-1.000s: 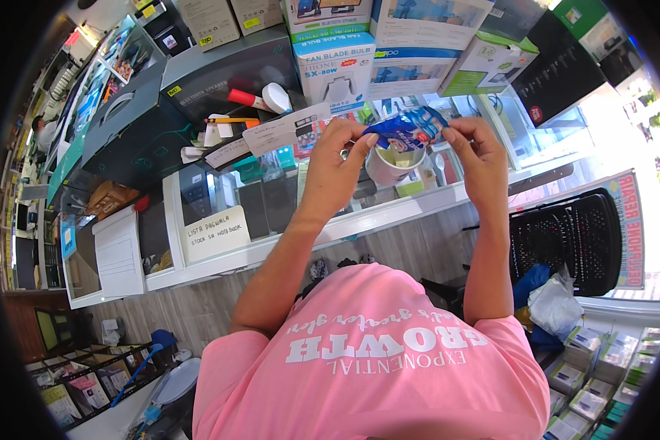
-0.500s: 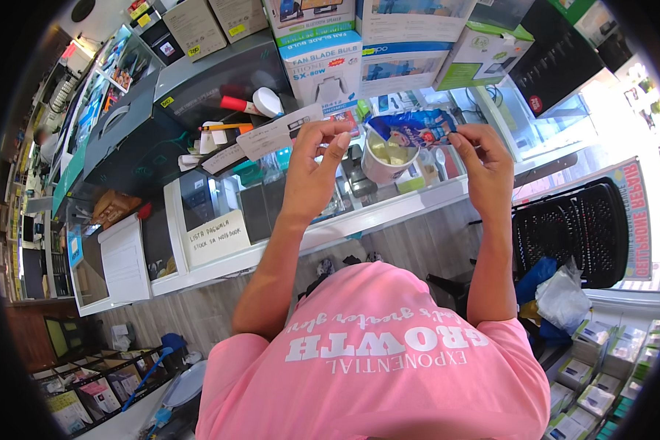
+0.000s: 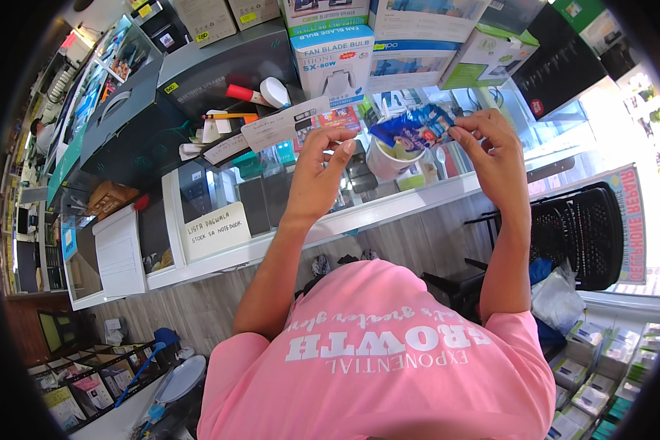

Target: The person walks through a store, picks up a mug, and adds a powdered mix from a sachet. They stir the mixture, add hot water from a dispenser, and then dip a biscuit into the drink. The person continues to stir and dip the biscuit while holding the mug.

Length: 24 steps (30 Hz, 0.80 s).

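Note:
My right hand (image 3: 496,152) pinches one end of a blue snack packet (image 3: 416,128) between thumb and fingertips. The crumpled packet tilts over the mouth of a white cup (image 3: 386,164), and its far end hides part of the rim. Something pale yellowish-green shows inside the cup, too unclear to name. To the left of the cup, my left hand (image 3: 317,176) is raised above the glass counter (image 3: 301,236). Its fingers are loosely curled with the thumb apart from them, and I see nothing held there.
Boxes, among them a fan blade bulb box (image 3: 335,66), stand behind the cup. A speaker box (image 3: 224,62), a red marker (image 3: 246,94) and cards lie to the left. A handwritten sign (image 3: 217,231) and a notebook (image 3: 119,253) rest along the front. A black chair (image 3: 579,235) stands at right.
The packet has tipped further down toward the cup's mouth, and my right hand has shifted slightly right. The whole view has moved a little. My left hand stays curled beside the cup.

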Each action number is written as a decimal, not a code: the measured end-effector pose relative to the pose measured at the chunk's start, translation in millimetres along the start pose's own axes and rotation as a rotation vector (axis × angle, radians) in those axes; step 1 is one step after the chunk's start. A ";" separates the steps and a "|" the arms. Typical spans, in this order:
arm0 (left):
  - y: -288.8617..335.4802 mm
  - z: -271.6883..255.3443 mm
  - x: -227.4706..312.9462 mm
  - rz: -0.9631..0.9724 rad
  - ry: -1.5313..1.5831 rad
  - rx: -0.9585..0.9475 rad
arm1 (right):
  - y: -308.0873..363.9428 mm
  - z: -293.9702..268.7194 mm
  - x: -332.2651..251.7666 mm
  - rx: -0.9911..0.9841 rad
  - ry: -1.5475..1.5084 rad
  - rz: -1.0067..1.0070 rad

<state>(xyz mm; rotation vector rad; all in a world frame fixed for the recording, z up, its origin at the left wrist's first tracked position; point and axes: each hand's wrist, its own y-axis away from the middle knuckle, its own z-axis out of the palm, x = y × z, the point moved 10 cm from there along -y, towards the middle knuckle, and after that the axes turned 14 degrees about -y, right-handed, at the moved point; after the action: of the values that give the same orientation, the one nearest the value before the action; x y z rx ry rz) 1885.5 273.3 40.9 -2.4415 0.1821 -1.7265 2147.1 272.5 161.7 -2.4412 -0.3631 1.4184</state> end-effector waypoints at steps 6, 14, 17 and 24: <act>7.2 15.4 -6.9 -0.069 -0.001 -0.088 | 1.2 -1.7 4.5 0.019 -0.074 0.069; -0.2 24.3 3.3 0.025 -0.112 -0.135 | 8.8 -13.0 10.2 0.128 -0.139 0.022; 2.3 28.3 5.9 0.020 -0.137 -0.154 | 9.6 -7.2 18.5 0.076 -0.136 0.163; 1.9 38.4 15.2 0.001 -0.214 -0.192 | 14.2 -9.3 21.3 0.091 -0.151 0.147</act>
<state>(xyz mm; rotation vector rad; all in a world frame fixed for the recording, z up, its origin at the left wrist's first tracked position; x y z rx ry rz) 1926.7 270.6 42.0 -2.7389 0.3382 -1.4958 2166.5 265.8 143.7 -2.3366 -0.1490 1.6477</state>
